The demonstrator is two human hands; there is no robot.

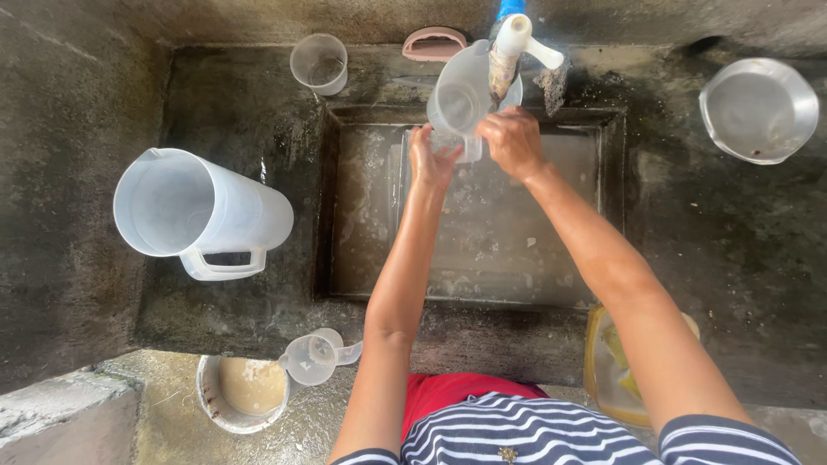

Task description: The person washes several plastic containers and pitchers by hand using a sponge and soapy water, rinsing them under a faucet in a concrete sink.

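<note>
Two hands, left hand (431, 162) and right hand (512, 142), are closed around a clear jug (461, 96), tilted under the tap (517, 39) so water can be caught.

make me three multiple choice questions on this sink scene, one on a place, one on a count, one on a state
1. Where does the large clear pitcher stand?
A. on the ledge left of the basin
B. inside the basin
C. on the floor

2. How many hands hold the small clear jug under the tap?
A. none
B. one
C. two

3. How is the metal bowl at far right placed?
A. turned upside down
B. upright, open side up
C. stacked on a pitcher

Answers:
1 A, it sits on the dark concrete left of the sunken basin.
2 C, the left hand and the right hand both grip it with their fingers.
3 B, its hollow inside faces the camera.
</note>
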